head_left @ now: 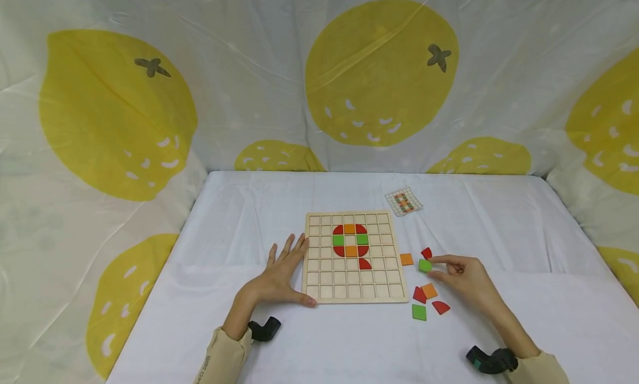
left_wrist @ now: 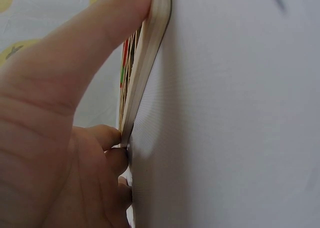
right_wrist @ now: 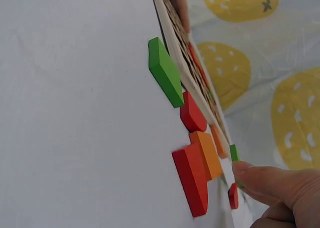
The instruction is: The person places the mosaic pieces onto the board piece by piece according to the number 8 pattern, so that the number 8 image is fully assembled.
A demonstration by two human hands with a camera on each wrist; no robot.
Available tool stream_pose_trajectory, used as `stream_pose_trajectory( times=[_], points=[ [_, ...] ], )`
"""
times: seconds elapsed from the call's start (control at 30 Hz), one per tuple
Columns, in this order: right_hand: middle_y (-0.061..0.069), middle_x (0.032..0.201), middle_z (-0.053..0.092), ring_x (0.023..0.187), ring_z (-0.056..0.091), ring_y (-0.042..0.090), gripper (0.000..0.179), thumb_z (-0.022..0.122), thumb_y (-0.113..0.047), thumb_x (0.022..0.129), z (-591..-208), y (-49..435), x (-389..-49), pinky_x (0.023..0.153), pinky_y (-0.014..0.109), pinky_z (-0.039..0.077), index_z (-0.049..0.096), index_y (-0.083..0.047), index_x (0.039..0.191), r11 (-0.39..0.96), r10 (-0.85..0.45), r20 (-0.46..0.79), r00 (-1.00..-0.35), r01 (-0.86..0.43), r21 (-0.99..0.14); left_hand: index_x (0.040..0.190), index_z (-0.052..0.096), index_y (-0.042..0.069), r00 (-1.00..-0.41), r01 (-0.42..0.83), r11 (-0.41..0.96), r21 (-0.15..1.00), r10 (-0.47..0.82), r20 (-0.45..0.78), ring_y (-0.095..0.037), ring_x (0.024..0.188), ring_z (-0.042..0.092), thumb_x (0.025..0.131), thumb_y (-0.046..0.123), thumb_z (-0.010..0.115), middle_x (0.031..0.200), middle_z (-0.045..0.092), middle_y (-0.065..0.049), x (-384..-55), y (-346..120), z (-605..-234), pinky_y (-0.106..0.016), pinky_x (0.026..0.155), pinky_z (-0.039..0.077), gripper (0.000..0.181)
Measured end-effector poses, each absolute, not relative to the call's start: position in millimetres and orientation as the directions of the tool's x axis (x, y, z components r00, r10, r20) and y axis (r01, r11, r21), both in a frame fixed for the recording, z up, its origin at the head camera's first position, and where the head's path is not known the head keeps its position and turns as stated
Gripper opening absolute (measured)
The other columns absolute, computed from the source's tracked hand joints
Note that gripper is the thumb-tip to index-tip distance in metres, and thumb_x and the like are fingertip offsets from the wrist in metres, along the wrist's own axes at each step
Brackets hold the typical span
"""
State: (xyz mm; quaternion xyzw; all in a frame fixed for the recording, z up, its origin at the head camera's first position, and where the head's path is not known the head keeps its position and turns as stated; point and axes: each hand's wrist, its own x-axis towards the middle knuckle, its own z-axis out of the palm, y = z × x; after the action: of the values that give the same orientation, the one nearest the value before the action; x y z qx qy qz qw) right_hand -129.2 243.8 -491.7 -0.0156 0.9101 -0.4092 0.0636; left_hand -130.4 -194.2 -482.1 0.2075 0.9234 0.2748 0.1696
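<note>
A wooden grid board (head_left: pixel 326 291) lies flat on the white cloth. Red quarter-round pieces with orange and green squares form a ring in its upper middle; another red quarter-round (head_left: pixel 365 264) sits just below. Spread out, my left hand (head_left: pixel 272 281) touches the board's left edge with its fingertips, the thumb at the lower left corner. Thumb and fingers of my right hand (head_left: pixel 469 281) pinch a green square tile (head_left: pixel 425 266), right of the board. A red piece (head_left: pixel 426 253) is just beyond that tile. In the right wrist view, the fingertips partly cover the green tile (right_wrist: pixel 233 151).
Loose pieces lie right of the board: an orange square (head_left: pixel 406 259), another orange square (head_left: pixel 429 291), a red piece (head_left: pixel 419 294), a red quarter-round (head_left: pixel 441 307) and a green square (head_left: pixel 419 312). Behind the board is a pattern card (head_left: pixel 403 201). A lemon-print cloth (head_left: pixel 269 95) hangs behind.
</note>
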Motion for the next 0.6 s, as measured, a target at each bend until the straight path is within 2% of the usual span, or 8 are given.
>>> stream_pose_trajectory(
  times=[0.37, 0.6],
  points=[
    [-0.004, 0.057, 0.031, 0.049, 0.027, 0.006, 0.033, 0.087, -0.021, 0.083, -486, 199, -133, 0.045, 0.02, 0.022, 0.08, -0.01, 0.114, 0.571, -0.222, -0.149, -0.964, -0.004, -0.821, 0.166, 0.007, 0.003, -0.857, 0.289, 0.759, 0.584, 0.476, -0.195, -0.041, 0.162, -0.009, 0.068, 0.057, 0.092, 0.176, -0.001, -0.014, -131, -195, -483, -0.071, 0.124, -0.011, 0.14],
    [-0.008, 0.056, 0.031, 0.051, 0.029, 0.003, 0.028, 0.088, -0.023, 0.082, -489, 167, -133, 0.047, 0.019, 0.024, 0.082, -0.017, 0.108, 0.546, -0.328, -0.081, -0.941, -0.119, -0.829, 0.166, 0.007, 0.003, -0.856, 0.295, 0.756, 0.585, 0.481, -0.19, -0.041, 0.162, -0.009, 0.068, 0.057, 0.092, 0.176, 0.0, -0.014, -132, -195, -484, -0.071, 0.124, -0.01, 0.14]
  ],
)
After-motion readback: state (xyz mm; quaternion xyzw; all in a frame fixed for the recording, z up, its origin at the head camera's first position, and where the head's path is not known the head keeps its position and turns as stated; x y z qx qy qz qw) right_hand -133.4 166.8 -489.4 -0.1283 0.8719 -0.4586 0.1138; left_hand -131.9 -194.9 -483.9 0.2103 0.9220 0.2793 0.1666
